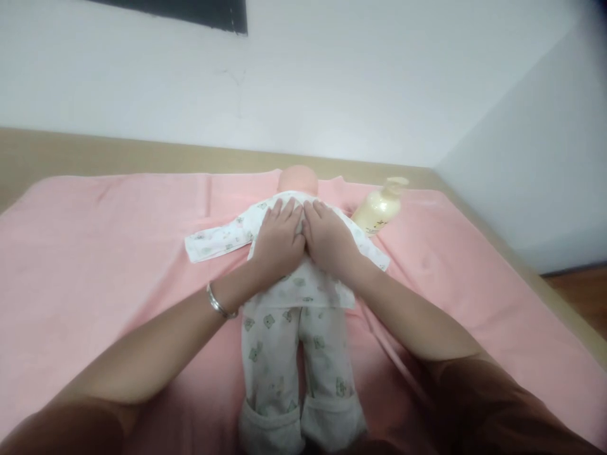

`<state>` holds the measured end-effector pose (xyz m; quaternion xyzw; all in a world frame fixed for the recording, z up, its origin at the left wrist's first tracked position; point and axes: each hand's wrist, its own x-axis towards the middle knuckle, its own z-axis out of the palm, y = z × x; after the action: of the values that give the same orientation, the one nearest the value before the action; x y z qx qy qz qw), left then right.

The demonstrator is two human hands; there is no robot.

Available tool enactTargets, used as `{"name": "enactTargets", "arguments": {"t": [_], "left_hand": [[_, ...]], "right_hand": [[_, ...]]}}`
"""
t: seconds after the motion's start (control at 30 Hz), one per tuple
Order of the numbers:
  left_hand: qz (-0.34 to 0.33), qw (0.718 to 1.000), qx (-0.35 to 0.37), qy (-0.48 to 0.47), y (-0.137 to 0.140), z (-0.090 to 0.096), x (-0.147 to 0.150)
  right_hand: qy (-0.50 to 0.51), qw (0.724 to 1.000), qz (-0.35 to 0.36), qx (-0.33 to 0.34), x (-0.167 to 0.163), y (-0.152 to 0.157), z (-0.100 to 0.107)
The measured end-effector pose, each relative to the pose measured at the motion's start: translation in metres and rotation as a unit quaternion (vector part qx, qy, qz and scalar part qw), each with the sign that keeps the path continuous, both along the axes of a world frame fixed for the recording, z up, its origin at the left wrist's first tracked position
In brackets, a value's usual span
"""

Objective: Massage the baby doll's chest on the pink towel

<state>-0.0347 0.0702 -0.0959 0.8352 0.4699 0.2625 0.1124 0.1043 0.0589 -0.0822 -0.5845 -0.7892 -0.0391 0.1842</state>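
A baby doll (303,291) in a white printed top and trousers lies stretched out, its bald head (298,179) pointing away from me and no face showing. My left hand (279,240) lies flat on the upper body of the doll, fingers extended and pointing toward the head. Beside it, my right hand (329,237) rests the same way, with the thumbs close together near the middle. Both palms are hidden against the cloth. One sleeve (218,241) spreads out to the left; the other is partly covered by my right wrist.
A pale yellow pump bottle (379,208) stands right of the doll, tilted in view. Under everything is a wrinkled pink sheet (95,253) on a tan surface (95,151). A white wall (332,82) rises behind, with another wall on the right.
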Motion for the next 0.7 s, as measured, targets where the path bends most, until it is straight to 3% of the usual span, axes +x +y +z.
{"name": "enactTargets", "arguments": {"t": [0.13, 0.23, 0.4, 0.53, 0.7], "left_hand": [[0.048, 0.997, -0.038, -0.043, 0.037, -0.008, -0.015], [0.070, 0.995, -0.034, -0.056, 0.050, -0.015, -0.019], [0.076, 0.996, 0.042, -0.028, 0.019, -0.013, -0.005], [0.049, 0.998, 0.044, 0.004, -0.011, -0.004, 0.008], [0.037, 0.999, -0.007, -0.005, 0.015, -0.003, -0.002]], "right_hand": [[-0.035, 0.999, 0.025, 0.030, -0.017, -0.028, 0.000], [-0.025, 0.998, 0.061, 0.001, -0.019, -0.025, -0.001], [0.050, 0.995, -0.016, -0.086, 0.003, 0.016, 0.000], [0.070, 0.991, -0.050, -0.103, 0.016, 0.035, -0.001], [0.007, 0.998, -0.037, -0.041, 0.002, 0.010, 0.000]]}}
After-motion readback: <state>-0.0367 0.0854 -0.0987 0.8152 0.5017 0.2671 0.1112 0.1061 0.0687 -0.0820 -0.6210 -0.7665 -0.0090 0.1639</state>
